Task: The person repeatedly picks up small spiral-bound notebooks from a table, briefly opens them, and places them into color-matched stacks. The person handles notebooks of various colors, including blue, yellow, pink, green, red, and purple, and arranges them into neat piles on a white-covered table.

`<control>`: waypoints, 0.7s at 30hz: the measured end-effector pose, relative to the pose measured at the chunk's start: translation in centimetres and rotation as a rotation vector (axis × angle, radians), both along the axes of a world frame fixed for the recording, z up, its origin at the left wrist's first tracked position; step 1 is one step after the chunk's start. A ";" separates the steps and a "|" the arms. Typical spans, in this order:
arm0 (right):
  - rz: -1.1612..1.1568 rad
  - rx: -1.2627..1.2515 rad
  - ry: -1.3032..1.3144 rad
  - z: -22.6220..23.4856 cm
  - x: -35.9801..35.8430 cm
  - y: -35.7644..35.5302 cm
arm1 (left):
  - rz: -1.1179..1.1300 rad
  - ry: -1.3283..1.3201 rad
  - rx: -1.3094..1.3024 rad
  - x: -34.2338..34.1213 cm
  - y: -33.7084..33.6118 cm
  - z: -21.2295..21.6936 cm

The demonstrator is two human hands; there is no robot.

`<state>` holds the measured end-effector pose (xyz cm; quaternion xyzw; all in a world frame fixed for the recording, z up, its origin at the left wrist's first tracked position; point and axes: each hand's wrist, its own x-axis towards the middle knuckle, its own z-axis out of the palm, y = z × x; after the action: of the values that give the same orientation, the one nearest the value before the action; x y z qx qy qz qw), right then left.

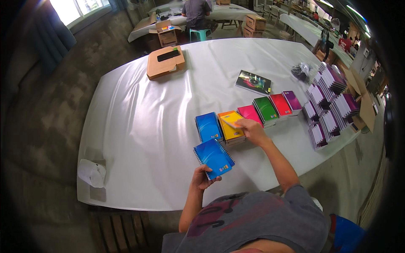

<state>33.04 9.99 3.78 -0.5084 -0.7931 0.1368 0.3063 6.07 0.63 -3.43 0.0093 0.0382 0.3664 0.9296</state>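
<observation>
My left hand point(201, 176) grips a blue spiral notebook point(213, 157) by its lower corner, thumb on the cover; a second wire-bound edge shows beneath it. Over the yellow stack point(233, 134), my right hand point(253, 131) pinches the edge of a yellow notebook point(230, 120), which tilts up above the pile. A stack of blue notebooks point(208, 126) stands just left of the yellow one. To the right run stacks of pink point(249, 113), green point(265, 108), red point(280, 104) and purple notebooks point(292, 100).
Tall staggered piles of purple-covered notebooks point(327, 111) stand at the right, beside an open carton point(365, 99). Farther back are a dark-covered book point(254, 82), crumpled clear plastic point(304, 71) and a flat cardboard box point(162, 69) bearing a black phone point(168, 55). A white roll point(91, 173) lies far left.
</observation>
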 end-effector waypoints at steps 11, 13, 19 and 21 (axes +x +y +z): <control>0.341 0.307 -0.280 4.4 -5.4 -10.0 | 0.152 0.217 0.055 3.8 0.7 2.4; 0.423 0.155 -0.197 3.0 -2.1 -7.6 | 0.129 0.296 0.064 4.5 0.6 3.1; -0.008 0.117 -0.283 -2.8 6.2 -0.8 | 0.144 0.461 0.079 6.9 0.6 3.8; -0.010 0.182 -0.379 -4.4 7.0 -0.3 | 0.162 0.491 0.088 7.6 0.8 3.9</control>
<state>40.08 9.67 -0.60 -0.4993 -0.8429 -0.0351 0.1973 13.72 1.43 0.44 0.1356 0.2474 0.4276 0.8588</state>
